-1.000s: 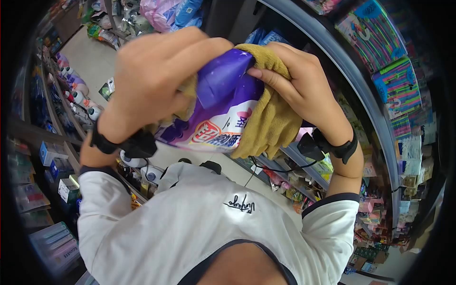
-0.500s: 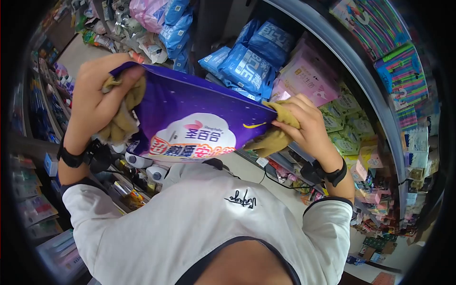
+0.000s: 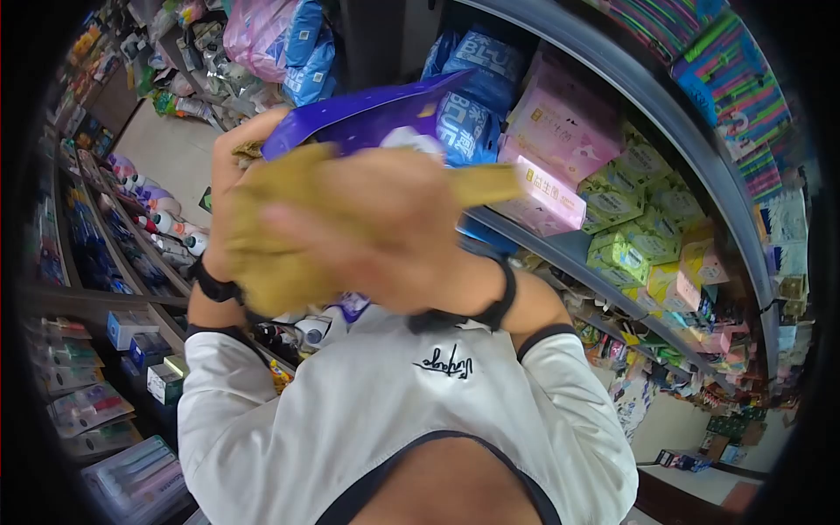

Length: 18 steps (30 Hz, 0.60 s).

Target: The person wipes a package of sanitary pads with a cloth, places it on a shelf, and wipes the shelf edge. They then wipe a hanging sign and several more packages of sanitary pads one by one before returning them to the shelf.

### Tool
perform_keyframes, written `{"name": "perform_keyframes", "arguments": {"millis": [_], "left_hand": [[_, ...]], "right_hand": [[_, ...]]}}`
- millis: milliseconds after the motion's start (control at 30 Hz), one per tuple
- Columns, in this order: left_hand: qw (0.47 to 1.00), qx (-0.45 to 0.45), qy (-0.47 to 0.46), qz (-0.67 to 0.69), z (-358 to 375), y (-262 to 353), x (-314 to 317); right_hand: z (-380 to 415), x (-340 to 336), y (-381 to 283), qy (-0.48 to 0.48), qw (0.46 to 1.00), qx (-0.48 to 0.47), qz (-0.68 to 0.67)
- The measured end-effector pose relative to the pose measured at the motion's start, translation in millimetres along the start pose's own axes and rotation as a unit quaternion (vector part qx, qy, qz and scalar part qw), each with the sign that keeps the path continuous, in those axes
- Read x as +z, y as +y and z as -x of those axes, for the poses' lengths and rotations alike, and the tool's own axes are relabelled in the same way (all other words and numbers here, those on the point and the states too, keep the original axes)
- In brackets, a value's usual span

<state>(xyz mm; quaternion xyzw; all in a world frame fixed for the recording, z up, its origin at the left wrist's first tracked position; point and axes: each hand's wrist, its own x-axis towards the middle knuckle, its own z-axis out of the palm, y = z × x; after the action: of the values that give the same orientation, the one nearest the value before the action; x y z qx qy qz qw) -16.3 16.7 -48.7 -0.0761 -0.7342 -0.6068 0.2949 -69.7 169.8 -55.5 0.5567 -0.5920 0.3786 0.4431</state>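
Note:
A purple printed package (image 3: 350, 122), shiny and flexible, is gripped at its left end by my left hand (image 3: 229, 162). Some of the mustard cloth (image 3: 284, 197) is at that hand too, and the cloth hides most of its fingers. My right hand (image 3: 394, 219) is across in front of the package, closed on the cloth and smeared by motion. One flap of the cloth sticks out to the right of that hand. Much of the package's printed front is covered by the cloth and the right hand.
On the shelf ahead lie blue packets (image 3: 468, 122), pink boxes (image 3: 569, 122) and green packs (image 3: 643, 219). The grey shelf edge (image 3: 665, 114) curves down the right side. Bottles (image 3: 179, 227) and boxed goods (image 3: 131, 328) line the left shelves.
My right hand has left the package's right end and swung left with the cloth across its front. The package has turned, its right end now raised. My left hand has shifted slightly right.

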Motion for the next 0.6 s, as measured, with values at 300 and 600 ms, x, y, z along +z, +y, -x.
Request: {"name": "perform_keyframes", "arguments": {"millis": [300, 600], "left_hand": [[0.985, 0.101, 0.129, -0.063, 4, -62, -88], [0.945, 0.03, 0.149, 0.291, -25, -57, -102]], "right_hand": [[45, -8, 54, -0.051, 0.987, 0.083, 0.127], [123, -2, 90, 0.061, 0.741, 0.58, -0.333]]}}
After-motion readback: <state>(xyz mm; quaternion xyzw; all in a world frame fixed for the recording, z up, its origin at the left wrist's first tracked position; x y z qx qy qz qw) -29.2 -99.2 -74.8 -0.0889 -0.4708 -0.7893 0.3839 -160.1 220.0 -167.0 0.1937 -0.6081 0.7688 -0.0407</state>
